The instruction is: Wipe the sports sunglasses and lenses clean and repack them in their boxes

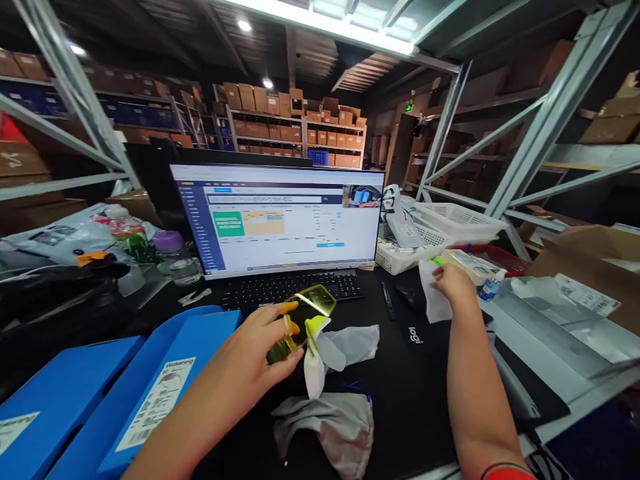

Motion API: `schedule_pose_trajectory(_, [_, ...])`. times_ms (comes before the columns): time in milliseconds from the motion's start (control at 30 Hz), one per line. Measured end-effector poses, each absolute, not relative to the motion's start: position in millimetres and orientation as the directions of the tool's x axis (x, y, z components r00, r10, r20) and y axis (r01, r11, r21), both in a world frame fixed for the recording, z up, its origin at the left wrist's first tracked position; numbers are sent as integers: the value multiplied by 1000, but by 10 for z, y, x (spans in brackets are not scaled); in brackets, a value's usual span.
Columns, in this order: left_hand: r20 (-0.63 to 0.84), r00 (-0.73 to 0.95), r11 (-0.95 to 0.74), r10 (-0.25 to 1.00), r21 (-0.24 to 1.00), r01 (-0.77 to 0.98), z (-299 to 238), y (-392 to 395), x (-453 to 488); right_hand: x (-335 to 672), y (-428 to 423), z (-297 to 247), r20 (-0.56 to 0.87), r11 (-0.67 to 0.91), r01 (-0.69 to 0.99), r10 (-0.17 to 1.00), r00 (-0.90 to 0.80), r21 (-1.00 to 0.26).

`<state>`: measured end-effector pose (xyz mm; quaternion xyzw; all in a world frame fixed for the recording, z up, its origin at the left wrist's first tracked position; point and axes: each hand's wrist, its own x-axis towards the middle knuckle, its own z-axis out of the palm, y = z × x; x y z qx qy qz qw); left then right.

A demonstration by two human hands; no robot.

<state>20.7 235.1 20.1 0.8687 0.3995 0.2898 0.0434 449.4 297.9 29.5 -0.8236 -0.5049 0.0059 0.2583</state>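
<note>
At the far left of the frame, a black bag (50,293) lies beside a clear plastic bag (60,243), and a purple-capped plastic bottle (175,260) stands near the monitor (280,220), which shows a web page. Two blue flat boxes (200,330) with white labels lie at the lower left, close to the left hand (235,363). Lower centre, that hand's fingers (285,308) are closed around yellow-tinted safety glasses (315,301), held just above the table (415,427) and in front of the black keyboard (295,287). A white and grey cloth (350,347) touches the glasses on their right, and a grey pouch (325,427) lies below it. Right of centre, the right hand (455,283) has its fingers (443,270) pinched on a white plastic packet (434,300), just beside a black mouse (410,293). Beyond that hand stand a white plastic basket (450,223), a red tray (505,257) and a small water bottle (490,290). A cardboard box (590,260) sits at the right edge.
</note>
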Motion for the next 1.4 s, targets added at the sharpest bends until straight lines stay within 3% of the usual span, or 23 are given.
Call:
schedule_pose_trajectory(100, [401,579,-699,710,300,650,300,2293,84,4164,2900,432,296,-65,860,923,244,-506])
schedule_pose_trajectory(167, [401,563,-682,723,280,676,344,2260,0,3851,2819,454,363,225,803,932,-12,-551])
schedule_pose_trajectory(267, [397,556,-663,730,218,716,382,2216,-82,3426,2697,435,513,658,563,749,-419,-500])
schedule_pose_trajectory(333, [374,576,-667,727,186,721,396,2187,-96,3255,2644,428,554,778,481,627,-548,-405])
schedule_pose_trajectory(533, [322,579,-637,749,109,763,375,2163,-61,3193,2614,432,583,818,469,570,-579,-334])
schedule_pose_trajectory(867, [99,613,-613,784,284,738,388,2128,49,3062,2506,426,678,839,484,508,-532,-249])
schedule_pose_trajectory(1067, [96,556,-551,826,349,758,414,2158,177,2919,2435,361,672,862,457,473,-570,-219])
schedule_pose_trajectory(1233, [105,502,-506,859,324,799,368,2166,210,2740,2296,281,668,836,547,436,-603,-51])
schedule_pose_trajectory(1400, [152,441,-466,885,319,826,340,2180,246,2543,2230,192,619,846,530,387,-683,56])
